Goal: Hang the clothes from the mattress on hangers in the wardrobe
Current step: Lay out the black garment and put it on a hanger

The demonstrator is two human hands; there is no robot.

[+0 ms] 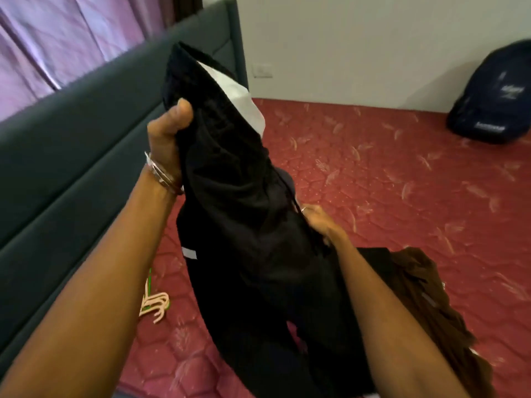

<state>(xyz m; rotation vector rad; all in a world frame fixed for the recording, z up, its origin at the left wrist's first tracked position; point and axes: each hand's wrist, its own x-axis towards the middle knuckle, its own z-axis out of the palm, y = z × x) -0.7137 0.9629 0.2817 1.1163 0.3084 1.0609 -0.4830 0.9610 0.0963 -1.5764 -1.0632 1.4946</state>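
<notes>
Trousers [244,225] hang lengthwise above the mattress [402,182], waistband up in the left hand's [166,133] grip; the right hand [319,222] pinches them lower. Hangers [153,304] lie below the left arm, nearer that hand, beside the headboard [71,153].

The left arm reaches up and forward from the lower left, bare to the wrist, which carries thin bangles. The left hand [168,130] is raised, its thumb pressed over a fold of black garment [244,225] and its fingers curled behind the cloth, so the grip is a closed pinch. The right arm comes in from the lower right, lower than the left. The right hand [317,222] sits at the cloth's edge, a ring on one finger; its fingers seem curled into the fabric, though blur hides them.
</notes>
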